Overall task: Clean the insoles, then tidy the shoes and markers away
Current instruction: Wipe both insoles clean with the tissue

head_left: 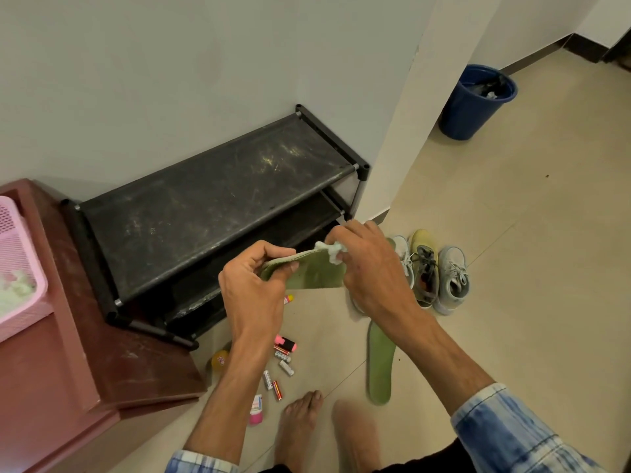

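My left hand [254, 288] grips one end of a green insole [312, 271] held in the air in front of the shoe rack. My right hand [368, 268] pinches a small white wad of cotton [333, 250] against the insole's far end. A second green insole [379, 363] lies flat on the floor tiles below my right forearm. To the right stand a yellow-grey shoe [425, 268] and a pale grey sneaker [452, 279], with another white shoe [401, 254] partly hidden behind my right hand. A pink marker [286, 343], a pink-capped one [256, 409] and several batteries [277, 380] lie on the floor.
A black two-tier shoe rack [211, 199] stands against the wall. A reddish-brown stool [85, 353] at left carries a pink basket [17, 268] holding cotton. A blue bin [474, 104] sits beyond the wall corner. My bare feet [300, 425] are at the bottom.
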